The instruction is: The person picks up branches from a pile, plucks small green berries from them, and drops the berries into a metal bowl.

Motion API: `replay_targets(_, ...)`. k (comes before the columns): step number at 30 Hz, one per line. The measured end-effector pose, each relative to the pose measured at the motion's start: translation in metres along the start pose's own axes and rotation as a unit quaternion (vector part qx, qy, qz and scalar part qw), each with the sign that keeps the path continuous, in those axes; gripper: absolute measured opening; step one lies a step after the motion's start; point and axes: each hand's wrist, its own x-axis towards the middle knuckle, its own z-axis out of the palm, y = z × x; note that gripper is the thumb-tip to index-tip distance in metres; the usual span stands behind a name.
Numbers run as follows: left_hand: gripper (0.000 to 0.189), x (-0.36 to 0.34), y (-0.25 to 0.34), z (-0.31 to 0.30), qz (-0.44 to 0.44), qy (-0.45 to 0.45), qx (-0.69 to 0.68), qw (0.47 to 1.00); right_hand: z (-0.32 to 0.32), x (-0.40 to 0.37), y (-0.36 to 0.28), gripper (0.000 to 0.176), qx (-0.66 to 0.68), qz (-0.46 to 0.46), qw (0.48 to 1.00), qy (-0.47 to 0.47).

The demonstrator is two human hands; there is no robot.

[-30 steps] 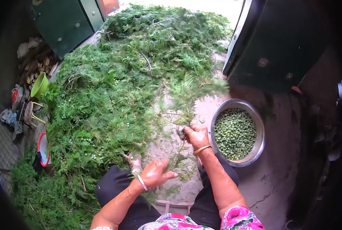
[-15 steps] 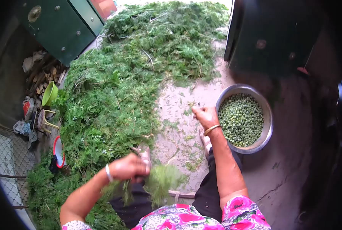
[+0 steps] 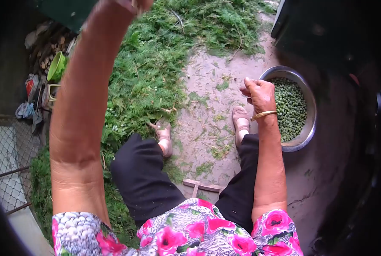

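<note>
My right hand (image 3: pixel 261 94) is beside the left rim of a metal basin (image 3: pixel 310 117), its fingers curled with the thumb against them; what they hold, if anything, I cannot make out. Small round green berries (image 3: pixel 289 106) fill much of the basin. My left arm reaches up across the view, and only a sliver of my left hand (image 3: pixel 137 4) shows at the top edge, its fingers hidden. Below and beside that arm spreads a large heap of green feathery branches (image 3: pixel 143 81).
Between my shoes (image 3: pixel 164 136) lie scattered green bits on the floor (image 3: pixel 203 123). At left are a green bowl (image 3: pixel 55 67), cut firewood (image 3: pixel 47 59) and a wire mesh panel (image 3: pixel 9 149). A dark door (image 3: pixel 322 47) stands at upper right.
My left hand, which held a green sprig low over my knees, has swung up to the top edge. My right hand has shifted slightly up and right in view, as the camera view moved.
</note>
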Motion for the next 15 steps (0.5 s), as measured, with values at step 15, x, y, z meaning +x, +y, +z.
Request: replay_targets(15,0.030,-0.540,-0.285,-0.043,-0.515,0.218,0.273,0.783,0.032,0.004,0.001,0.035,-0.104,0.015,0.988,-0.115)
